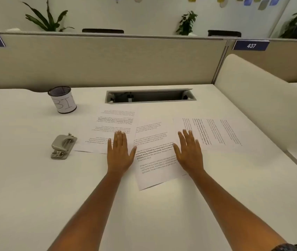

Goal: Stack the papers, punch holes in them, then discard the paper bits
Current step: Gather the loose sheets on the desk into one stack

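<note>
hands lie flat and spread, gripping nothing: the left hand [119, 151] presses its palm on the near right corner of the left sheet [111, 127], and the right hand [189, 151] rests where the middle sheet [153, 160] meets the right sheet [209, 133]. the three printed sheets are still fanned out on the white desk [35, 196], overlapping only at their edges and turned in different directions, so no stack is made yet. the hole punch [62, 146] sits just left of the left sheet, untouched as far as i can judge. the mesh cup marked "bin" [62, 99] stands farther away on the left. i judge the task is at its very beginning: gathering, punching and emptying the bits all remain.
</note>
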{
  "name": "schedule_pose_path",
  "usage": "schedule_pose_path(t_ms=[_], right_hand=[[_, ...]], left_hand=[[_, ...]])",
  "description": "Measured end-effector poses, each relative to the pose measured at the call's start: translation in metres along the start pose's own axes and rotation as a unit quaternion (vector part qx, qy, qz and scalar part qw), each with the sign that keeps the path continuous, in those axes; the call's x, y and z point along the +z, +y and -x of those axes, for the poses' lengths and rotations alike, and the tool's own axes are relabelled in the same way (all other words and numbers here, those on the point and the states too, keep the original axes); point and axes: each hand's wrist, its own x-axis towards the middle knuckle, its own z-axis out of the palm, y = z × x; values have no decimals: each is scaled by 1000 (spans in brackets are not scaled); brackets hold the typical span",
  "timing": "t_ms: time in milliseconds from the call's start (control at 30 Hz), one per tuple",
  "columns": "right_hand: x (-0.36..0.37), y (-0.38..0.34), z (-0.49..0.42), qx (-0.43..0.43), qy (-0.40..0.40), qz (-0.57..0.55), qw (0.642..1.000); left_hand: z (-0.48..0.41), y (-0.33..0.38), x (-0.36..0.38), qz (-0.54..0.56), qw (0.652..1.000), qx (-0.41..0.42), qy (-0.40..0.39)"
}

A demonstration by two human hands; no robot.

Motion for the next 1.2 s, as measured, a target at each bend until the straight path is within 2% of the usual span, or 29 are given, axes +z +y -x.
schedule_pose_path(t_ms=[333,433,767,1200], right_hand=[[22,4,10,16,-75,19,997],[25,4,13,29,-86,3,996],[26,4,15,50,-95,-34,994],[20,0,21,53,-53,-67,995]], left_hand=[[2,-6,23,-21,999,1,-34],[4,-6,24,7,999,-8,-36],[6,-8,27,61,998,-25,-19],[8,-8,27,75,997,-24,-4]])
